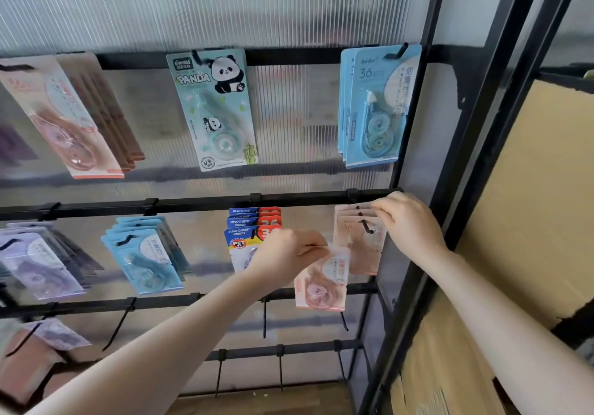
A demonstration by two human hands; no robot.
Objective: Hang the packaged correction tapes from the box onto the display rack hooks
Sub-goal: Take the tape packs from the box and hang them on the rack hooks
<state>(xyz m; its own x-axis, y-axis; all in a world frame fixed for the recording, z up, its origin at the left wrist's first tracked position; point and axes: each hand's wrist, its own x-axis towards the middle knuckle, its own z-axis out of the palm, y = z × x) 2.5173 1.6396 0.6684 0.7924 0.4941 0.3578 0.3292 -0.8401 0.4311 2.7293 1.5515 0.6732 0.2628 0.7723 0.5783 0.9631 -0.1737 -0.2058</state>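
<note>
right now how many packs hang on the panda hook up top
1 visible: the panda pack hangs alone on the top rail's middle hook, between the pink packs and blue packs; any behind would be hidden.

L forearm [180, 334] bare, no sleeve | R forearm [501, 315] bare | hands: no rings/watch/gloves visible

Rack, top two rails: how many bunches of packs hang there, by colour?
Pink bunches: 2
Light blue bunches: 2
Purple bunch: 1
Panda pack: 1
Jinuo bunch: 1
Total: 7
</note>
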